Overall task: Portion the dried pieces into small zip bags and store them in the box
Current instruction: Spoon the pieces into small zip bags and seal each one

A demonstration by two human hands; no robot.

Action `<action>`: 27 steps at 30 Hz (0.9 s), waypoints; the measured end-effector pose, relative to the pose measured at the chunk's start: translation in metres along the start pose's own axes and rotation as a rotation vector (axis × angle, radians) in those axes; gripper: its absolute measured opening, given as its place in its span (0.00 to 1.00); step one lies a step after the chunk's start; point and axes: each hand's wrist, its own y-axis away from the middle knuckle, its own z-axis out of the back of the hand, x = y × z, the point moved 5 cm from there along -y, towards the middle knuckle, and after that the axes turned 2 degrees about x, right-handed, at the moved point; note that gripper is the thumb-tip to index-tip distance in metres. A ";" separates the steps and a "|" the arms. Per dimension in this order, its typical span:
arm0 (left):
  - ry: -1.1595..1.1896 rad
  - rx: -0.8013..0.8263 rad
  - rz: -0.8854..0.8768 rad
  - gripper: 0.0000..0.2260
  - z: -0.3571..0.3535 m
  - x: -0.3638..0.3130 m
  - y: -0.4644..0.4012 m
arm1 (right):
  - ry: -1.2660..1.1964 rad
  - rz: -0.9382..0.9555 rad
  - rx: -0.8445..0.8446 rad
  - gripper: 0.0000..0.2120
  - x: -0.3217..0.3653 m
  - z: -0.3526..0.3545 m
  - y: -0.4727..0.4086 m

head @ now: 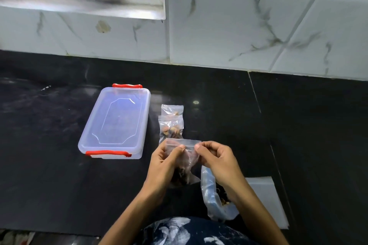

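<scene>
Both hands hold one small clear zip bag (188,158) with dark dried pieces at its bottom. My left hand (166,165) pinches the zip strip with the thumb and cradles the bag from below. My right hand (218,160) pinches the same strip just to the right. Two filled zip bags (171,125) lie on the black counter just beyond. A clear plastic box (116,121) with red clips lies to the left, its lid on. A larger plastic bag (214,199) with loose dried pieces lies under my right wrist.
A stack of empty flat bags (268,201) lies at the right, near the counter's front edge. White marble tiles (258,26) rise behind the black counter (49,125), with a window sill at the upper left.
</scene>
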 end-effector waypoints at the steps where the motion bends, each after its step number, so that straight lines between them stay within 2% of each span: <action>1: 0.002 -0.017 0.017 0.03 0.001 0.002 0.000 | -0.009 0.001 -0.006 0.06 -0.002 -0.002 0.000; 7: 0.017 -0.081 0.078 0.04 0.003 0.005 -0.003 | 0.090 0.045 -0.014 0.09 -0.004 -0.012 -0.002; 11: 0.031 -0.146 0.079 0.05 0.008 0.006 -0.006 | -0.013 0.027 -0.057 0.07 -0.005 -0.010 -0.003; 14: 0.042 -0.124 0.068 0.07 0.006 0.007 -0.005 | 0.032 0.057 -0.067 0.05 -0.003 -0.010 -0.004; 21: 0.025 -0.041 0.001 0.12 -0.002 -0.001 0.000 | 0.142 0.107 -0.102 0.08 -0.003 -0.009 -0.007; 24: 0.010 -0.012 -0.027 0.10 -0.006 -0.003 0.001 | 0.194 0.141 -0.112 0.07 -0.002 -0.012 -0.005; 27: -0.015 -0.056 -0.044 0.04 -0.003 -0.002 0.000 | 0.202 0.159 -0.094 0.07 -0.001 -0.015 -0.005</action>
